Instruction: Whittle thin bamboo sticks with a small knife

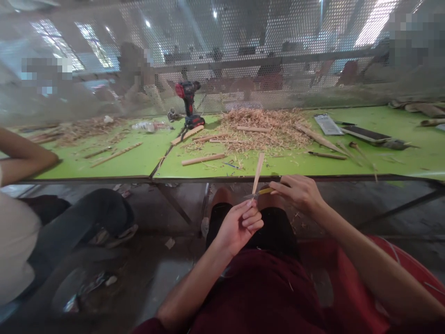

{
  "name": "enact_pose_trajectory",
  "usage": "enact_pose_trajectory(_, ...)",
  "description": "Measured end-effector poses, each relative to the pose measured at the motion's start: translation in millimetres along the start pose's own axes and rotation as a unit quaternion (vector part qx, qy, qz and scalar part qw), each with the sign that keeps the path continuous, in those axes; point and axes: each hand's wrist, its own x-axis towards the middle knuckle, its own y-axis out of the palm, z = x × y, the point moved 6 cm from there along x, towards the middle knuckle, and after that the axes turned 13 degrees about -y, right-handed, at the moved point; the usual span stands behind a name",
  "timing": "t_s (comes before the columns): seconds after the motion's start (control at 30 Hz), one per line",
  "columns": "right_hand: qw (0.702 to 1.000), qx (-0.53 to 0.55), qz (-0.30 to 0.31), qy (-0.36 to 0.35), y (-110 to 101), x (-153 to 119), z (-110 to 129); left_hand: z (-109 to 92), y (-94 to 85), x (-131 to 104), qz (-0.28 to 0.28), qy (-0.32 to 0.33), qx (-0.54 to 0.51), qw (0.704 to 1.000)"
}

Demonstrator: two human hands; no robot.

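Stick (258, 174) in L fingers (253, 218) points fwd, long axis slightly R.

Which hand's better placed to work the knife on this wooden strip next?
Right, I'd judge: your right hand holds the yellow-handled knife at the wooden strip, while your left hand holds the strip's near end.

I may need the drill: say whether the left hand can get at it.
Probably not as is: the left hand holds a wood strip, and the drill stands farther back, beyond sticks.

Red-and-black drill (189, 103) on the green table (410, 161) — mesh screen (229, 41) behind.
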Motion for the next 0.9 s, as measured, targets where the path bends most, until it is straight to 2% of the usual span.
enact_pose_trajectory(0.17, 0.999, -0.012, 0.028, -0.020, 1.6, 3.2, -4.4, 2.1, -0.3, -4.9, -0.010, -0.009, -0.021, 1.000)
enact_pose_trajectory(0.4, 0.995, -0.032, -0.015, -0.090, -8.5, 16.7, -6.6, -0.5, 1.4, -10.3, -0.028, 0.000, -0.013, 1.000)
enact_pose_trajectory(0.57, 0.997, 0.010, 0.052, -0.049, -4.0, 23.3, -14.3, -6.1, 6.0, -13.7, -0.027, 0.003, -0.008, 1.000)
enact_pose_trajectory(0.67, 0.994, 0.049, 0.094, -0.010, -1.8, 24.4, -24.1, -8.0, 6.5, -17.2, -0.045, 0.006, 0.002, 0.999)
enact_pose_trajectory(0.8, 0.994, 0.065, 0.083, 0.032, -7.7, 25.4, -42.9, -7.7, 7.7, -23.4, -0.065, 0.002, 0.011, 0.998)
enact_pose_trajectory(0.9, 0.994, 0.046, 0.090, 0.048, -9.9, 27.5, -50.5, -8.9, 11.4, -26.1, -0.059, 0.000, 0.010, 0.998)
